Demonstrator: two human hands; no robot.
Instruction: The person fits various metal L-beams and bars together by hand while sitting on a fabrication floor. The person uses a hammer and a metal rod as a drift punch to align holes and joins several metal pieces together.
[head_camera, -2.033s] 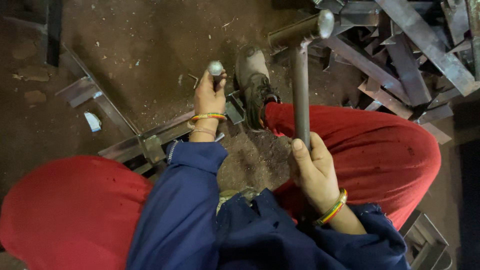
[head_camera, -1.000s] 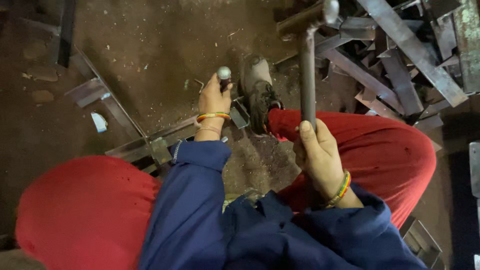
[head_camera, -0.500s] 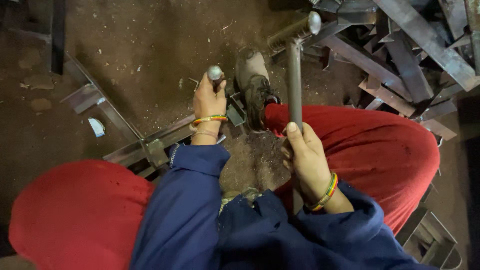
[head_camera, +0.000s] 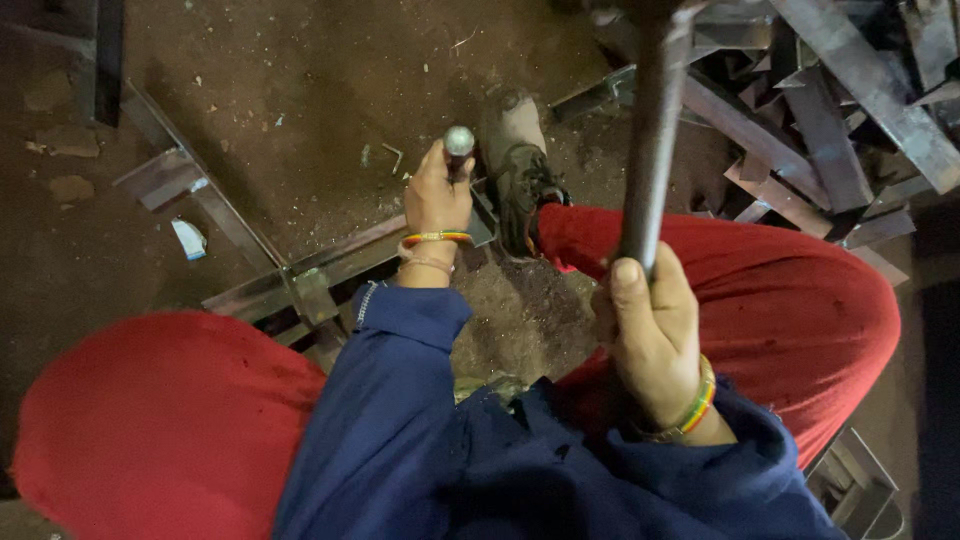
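Note:
My left hand (head_camera: 437, 195) grips a steel punch (head_camera: 458, 143) held upright, its rounded shiny top showing above my fingers. The punch stands over a flat metal frame (head_camera: 330, 265) lying on the dirt floor. My right hand (head_camera: 655, 335) is closed around the long grey handle of a hammer (head_camera: 648, 140), raised high; its head is cut off at the top edge. My shoe (head_camera: 520, 170) rests on the frame just right of the punch. Red trousers and blue sleeves fill the lower view.
A heap of steel angle bars and offcuts (head_camera: 830, 110) lies at the upper right. More frame bars (head_camera: 170, 175) run up to the left. A small white scrap (head_camera: 188, 238) lies on the dirt floor (head_camera: 290, 90). A metal bracket (head_camera: 860, 480) sits at lower right.
The hammer has risen: its head, visible at the top before, is now out of view, and my right hand has lifted toward the camera. My left hand keeps the punch in place.

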